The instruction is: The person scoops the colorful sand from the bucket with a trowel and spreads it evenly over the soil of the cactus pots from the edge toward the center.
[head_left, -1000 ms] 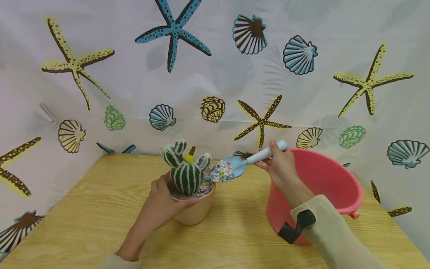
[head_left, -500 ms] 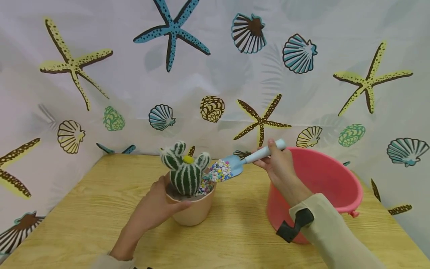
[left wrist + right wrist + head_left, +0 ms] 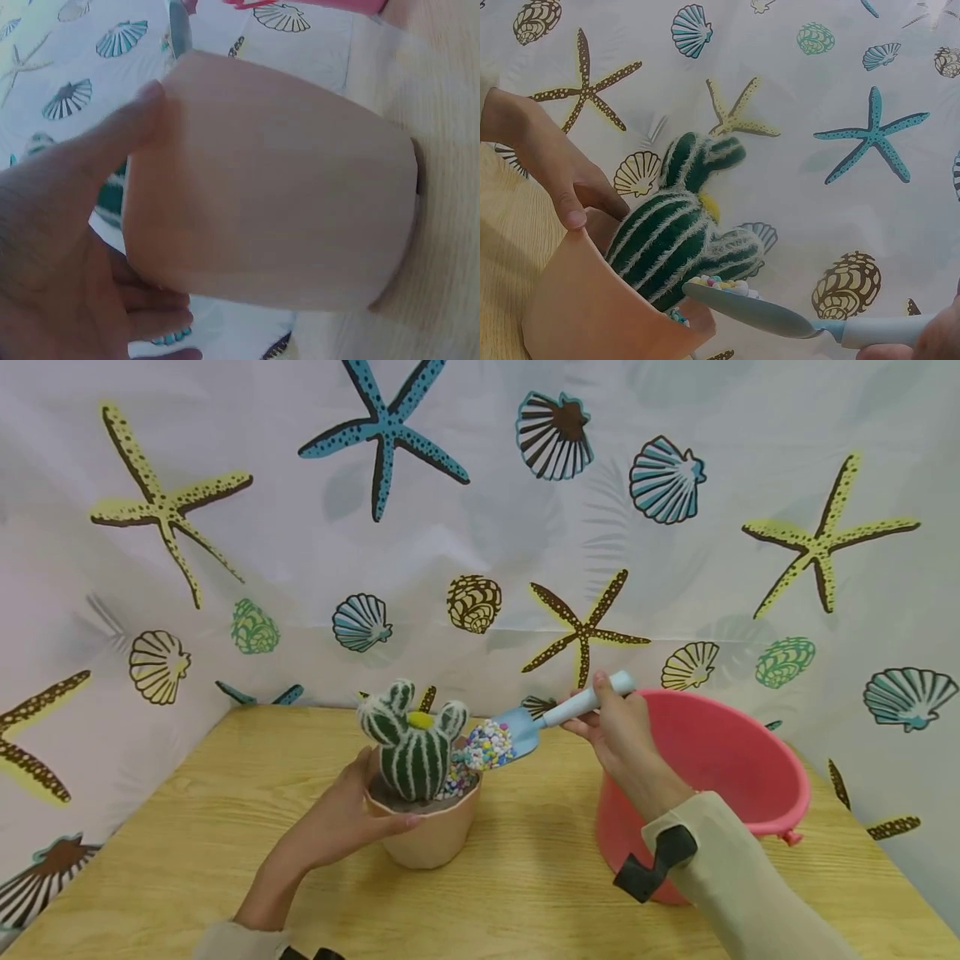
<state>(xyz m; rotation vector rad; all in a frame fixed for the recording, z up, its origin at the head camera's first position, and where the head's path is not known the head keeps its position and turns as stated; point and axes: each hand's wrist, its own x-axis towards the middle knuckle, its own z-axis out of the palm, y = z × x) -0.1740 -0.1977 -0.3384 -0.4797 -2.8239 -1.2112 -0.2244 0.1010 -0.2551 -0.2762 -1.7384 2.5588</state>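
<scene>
A fuzzy green cactus [image 3: 414, 764] with white stripes and a yellow top stands in a peach flowerpot [image 3: 431, 839]. Colored pebbles [image 3: 455, 781] lie in the pot on the cactus's right side. My left hand [image 3: 337, 814] grips the pot's near-left rim, thumb in front and fingers behind; in the left wrist view the thumb [image 3: 139, 112] lies at the rim. My right hand [image 3: 626, 731] holds a light blue trowel [image 3: 521, 727] by its handle. Its blade, heaped with colored pebbles [image 3: 489, 745], overlaps the pot's right rim, seen from the side in the right wrist view [image 3: 750, 311].
A red bucket [image 3: 720, 752] stands on the wooden table [image 3: 525, 877] to the right, partly behind my right forearm. A white cloth [image 3: 300, 552] printed with starfish and shells hangs behind and along both sides.
My left hand has shifted slightly left and down at the pot rim, its thumb sliding left. The trowel has edged slightly left with its pebbles still on the blade.
</scene>
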